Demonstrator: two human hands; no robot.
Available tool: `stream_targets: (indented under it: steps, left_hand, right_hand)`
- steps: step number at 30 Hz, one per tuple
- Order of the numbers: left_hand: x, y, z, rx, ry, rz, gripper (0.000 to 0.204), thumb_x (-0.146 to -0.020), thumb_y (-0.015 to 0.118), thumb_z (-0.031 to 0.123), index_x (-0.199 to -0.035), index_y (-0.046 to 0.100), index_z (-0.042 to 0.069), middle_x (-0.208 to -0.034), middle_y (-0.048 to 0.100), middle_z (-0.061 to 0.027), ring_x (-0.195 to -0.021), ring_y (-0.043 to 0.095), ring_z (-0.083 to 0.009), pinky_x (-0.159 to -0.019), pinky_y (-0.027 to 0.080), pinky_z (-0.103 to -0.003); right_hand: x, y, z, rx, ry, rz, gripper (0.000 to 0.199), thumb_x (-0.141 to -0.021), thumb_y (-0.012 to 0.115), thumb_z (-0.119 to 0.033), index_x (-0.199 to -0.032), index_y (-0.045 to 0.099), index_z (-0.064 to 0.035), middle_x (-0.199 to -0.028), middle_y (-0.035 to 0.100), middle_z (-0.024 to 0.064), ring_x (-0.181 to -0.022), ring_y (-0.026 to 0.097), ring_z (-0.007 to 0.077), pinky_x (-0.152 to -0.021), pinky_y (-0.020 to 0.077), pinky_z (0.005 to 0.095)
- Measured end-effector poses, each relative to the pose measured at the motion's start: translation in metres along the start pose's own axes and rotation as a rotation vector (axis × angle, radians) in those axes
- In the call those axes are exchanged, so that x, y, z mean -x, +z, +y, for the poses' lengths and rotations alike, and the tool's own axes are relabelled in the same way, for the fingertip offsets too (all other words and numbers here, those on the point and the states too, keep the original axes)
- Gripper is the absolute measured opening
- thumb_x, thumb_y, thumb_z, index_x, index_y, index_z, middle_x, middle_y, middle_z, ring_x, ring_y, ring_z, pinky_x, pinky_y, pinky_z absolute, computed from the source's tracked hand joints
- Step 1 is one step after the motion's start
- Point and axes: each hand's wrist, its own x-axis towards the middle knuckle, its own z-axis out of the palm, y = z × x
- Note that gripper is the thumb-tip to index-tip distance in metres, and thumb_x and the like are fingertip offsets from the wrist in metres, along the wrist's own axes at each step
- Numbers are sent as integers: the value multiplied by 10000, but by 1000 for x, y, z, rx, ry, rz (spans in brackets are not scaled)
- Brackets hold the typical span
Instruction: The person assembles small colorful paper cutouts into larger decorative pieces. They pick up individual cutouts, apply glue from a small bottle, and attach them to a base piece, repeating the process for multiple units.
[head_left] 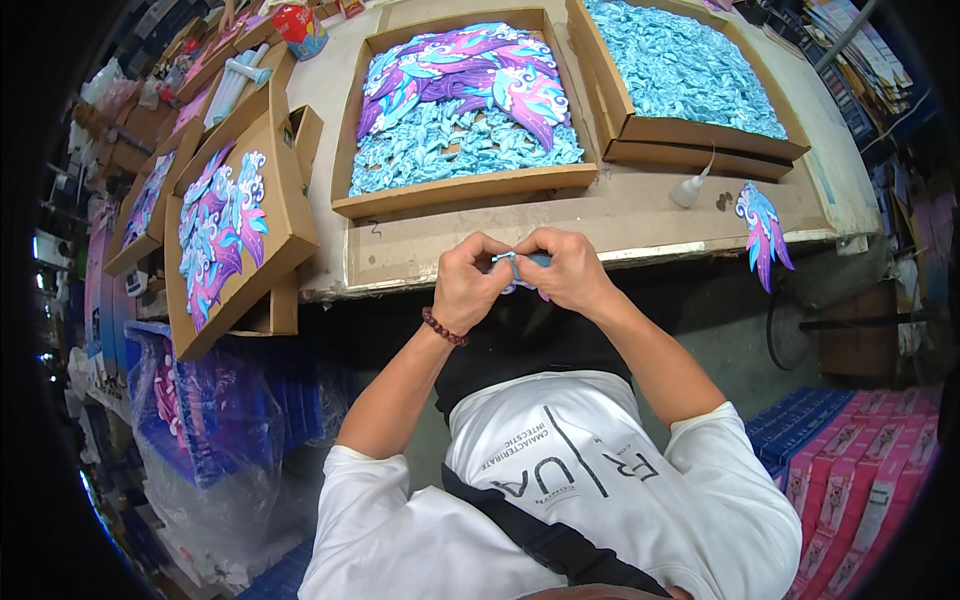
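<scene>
Head view: Both hands meet at the near edge of the counter (pixel 415 245). The left hand (pixel 468 280) and the right hand (pixel 565 272) pinch a small blue piece (pixel 515 266) between the fingertips; the fingers cover most of it, so its full shape cannot be told. A beaded bracelet (pixel 443 328) encircles the left wrist.

Directly beyond the hands, an open cardboard box (pixel 465 192) rests on the counter. Its far part contains purple-and-blue pieces (pixel 450 75); its near part contains light-blue pieces (pixel 430 155). Beyond and to the right of the hands, a second cardboard box (pixel 665 137) is filled with similar turquoise pieces (pixel 690 65).

To the right of the hands, a small white bottle (pixel 687 191) with a thin nozzle is positioned near the second box. Farther right, a wing-shaped piece (pixel 762 228) overhangs the counter edge. To the left of the hands, a tilted box (pixel 285 245) holds wing-shaped parts (pixel 215 235) in purple and blue.
</scene>
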Motion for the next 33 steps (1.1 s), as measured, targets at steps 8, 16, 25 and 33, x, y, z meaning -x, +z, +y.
stream_targets:
  steps: [8, 16, 25, 33]
  left_hand:
    - [4, 4, 3, 88, 39, 60, 128, -825, 662, 38, -911, 630, -52, -722, 651, -45, -654, 596, -58, -574, 487, -216]
    - [3, 1, 7, 107, -8, 4, 164, -861, 633, 2, -1009, 617, -67, -818, 672, -65, -729, 626, -67, -627, 513, -212]
    - [0, -1, 9, 204, -68, -21, 157, -854, 642, -9, -995, 620, -75, -853, 672, -76, -754, 633, -82, -646, 514, -211]
    - [3, 3, 4, 193, -32, 65, 119, -841, 648, -5, -945, 623, -56, -804, 659, -56, -701, 608, -68, -607, 491, -209]
  right_hand:
    - [4, 5, -2, 115, -163, 104, 161, -787, 682, -157, -849, 680, -8, -785, 669, 165, -708, 655, 330, -640, 513, 386]
    - [1, -2, -2, -141, 21, -11, 172, -847, 644, -143, -860, 664, 28, -666, 650, 98, -510, 614, 184, -491, 478, 304]
    - [1, -5, -4, -110, 68, 0, 161, -828, 653, -137, -850, 659, 22, -678, 655, 129, -585, 636, 213, -557, 491, 334]
    - [2, 6, -4, -92, 43, 57, 166, -806, 683, -146, -828, 656, 16, -717, 667, 146, -656, 653, 254, -616, 503, 342]
